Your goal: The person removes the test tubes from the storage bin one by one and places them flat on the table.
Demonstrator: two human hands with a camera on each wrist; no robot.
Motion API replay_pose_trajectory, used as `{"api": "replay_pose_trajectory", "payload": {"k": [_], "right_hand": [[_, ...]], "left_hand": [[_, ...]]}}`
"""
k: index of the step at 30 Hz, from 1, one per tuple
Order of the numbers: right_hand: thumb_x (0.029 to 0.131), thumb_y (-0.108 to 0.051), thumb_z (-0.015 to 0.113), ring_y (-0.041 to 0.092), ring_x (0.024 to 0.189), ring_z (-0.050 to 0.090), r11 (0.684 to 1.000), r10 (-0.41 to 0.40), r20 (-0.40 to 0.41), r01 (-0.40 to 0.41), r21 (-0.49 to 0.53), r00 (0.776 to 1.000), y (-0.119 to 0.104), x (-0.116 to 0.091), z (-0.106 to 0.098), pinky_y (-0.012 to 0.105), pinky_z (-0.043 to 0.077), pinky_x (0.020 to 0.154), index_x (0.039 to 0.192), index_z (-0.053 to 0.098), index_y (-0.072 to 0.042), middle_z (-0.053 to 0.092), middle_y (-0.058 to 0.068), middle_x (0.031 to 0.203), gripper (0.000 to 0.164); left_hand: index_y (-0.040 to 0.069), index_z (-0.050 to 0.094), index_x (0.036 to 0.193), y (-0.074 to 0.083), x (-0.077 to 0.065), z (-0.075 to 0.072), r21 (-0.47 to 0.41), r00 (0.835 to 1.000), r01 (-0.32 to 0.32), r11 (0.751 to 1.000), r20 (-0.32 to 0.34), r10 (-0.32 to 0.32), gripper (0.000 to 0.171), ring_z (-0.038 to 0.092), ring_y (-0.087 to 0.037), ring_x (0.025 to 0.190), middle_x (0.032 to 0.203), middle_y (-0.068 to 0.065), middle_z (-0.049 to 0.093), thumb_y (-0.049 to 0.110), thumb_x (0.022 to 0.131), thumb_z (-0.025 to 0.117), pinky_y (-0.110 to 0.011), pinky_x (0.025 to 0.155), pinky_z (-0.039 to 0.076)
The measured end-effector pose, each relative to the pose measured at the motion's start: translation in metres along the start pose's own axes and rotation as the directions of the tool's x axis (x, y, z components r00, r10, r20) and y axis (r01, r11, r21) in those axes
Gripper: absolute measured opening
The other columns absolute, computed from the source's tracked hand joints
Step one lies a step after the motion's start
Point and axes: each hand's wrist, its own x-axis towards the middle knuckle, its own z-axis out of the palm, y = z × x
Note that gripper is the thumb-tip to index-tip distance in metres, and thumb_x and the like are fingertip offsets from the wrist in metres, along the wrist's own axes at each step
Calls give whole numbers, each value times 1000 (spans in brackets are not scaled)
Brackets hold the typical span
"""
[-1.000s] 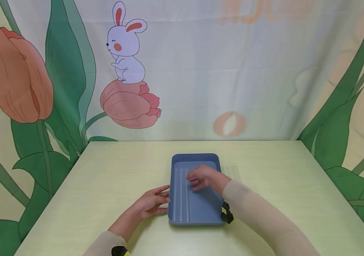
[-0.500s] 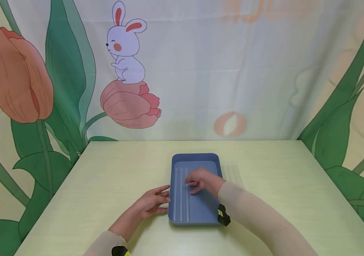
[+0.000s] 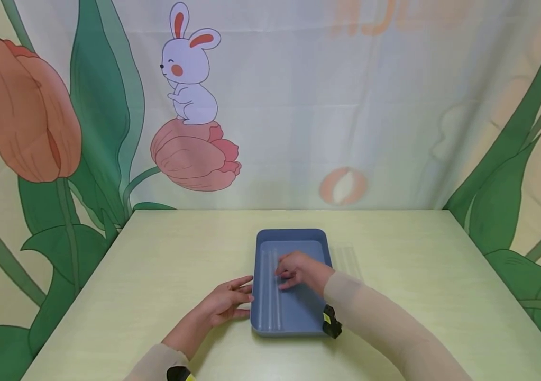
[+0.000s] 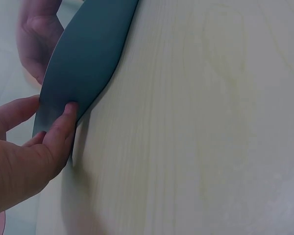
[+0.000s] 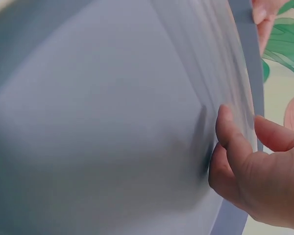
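A blue rectangular tray [image 3: 305,315] stands on the table. Along its left inner side lies a clear, ribbed plastic piece [image 3: 267,312], see-through and hard to make out. My right hand [image 3: 299,269] reaches into the tray from the right, thumb and forefinger bent down at the right edge of this clear piece. In the right wrist view its finger and thumb [image 5: 226,115] pinch at the piece's ribs. My left hand [image 3: 225,304] rests against the tray's left outer wall, fingers spread. The left wrist view has its fingertips [image 4: 70,108] touching that wall.
A second clear ribbed piece [image 3: 348,259] lies on the pale table [image 3: 180,254] just right of the tray. Behind the table hangs a printed cloth [image 3: 289,106] with tulips and a rabbit. Black bands sit on both wrists.
My right hand has lowered slightly, and its finger and thumb have closed in at the clear piece's edge. The left hand and the tray have stayed in place.
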Motion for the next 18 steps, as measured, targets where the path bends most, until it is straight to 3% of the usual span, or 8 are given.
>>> {"api": "replay_pose_trajectory", "payload": {"k": [3,6,7,11,18], "right_hand": [[80,14,73,21,81,62,1000,-17,17,17,-5,1000,-26,-66,13,51,63,77,146,55,-14,70,15,118,74],[90,14,61,17,84,62,999,-31,-6,30,-37,1000,-71,-183,40,47,62,88,151,50,-8,68,19,129,66],[92,14,59,18,88,62,999,-39,-13,38,-39,999,-82,-211,46,47,61,92,151,49,-6,65,20,134,63],[96,13,52,17,94,61,999,-32,-17,32,5,999,-98,-245,51,45,57,101,153,44,-2,57,22,144,60],[102,6,50,13,86,58,998,-53,31,53,28,998,-97,-248,43,45,56,104,156,39,-3,59,10,114,56]], "left_hand": [[-3,22,161,0,-1,-1,0,1000,-1,1000,1,1,68,59,-26,130,165,-31,26,-2,100,53,-44,99,57],[-2,23,161,0,-1,-2,-7,1000,-15,1000,17,15,70,61,-25,129,164,-31,27,1,100,57,-44,99,57],[-2,24,161,-1,0,-3,-10,1000,-22,1000,23,22,71,61,-25,128,164,-31,28,2,99,59,-44,100,57],[-3,24,161,-2,0,-7,-24,998,-44,999,45,45,76,65,-18,121,163,-31,29,5,97,64,-42,97,58],[-3,21,161,1,-2,-2,7,1000,-7,1000,17,6,70,61,-21,127,165,-31,26,0,100,54,-40,97,57]]}}
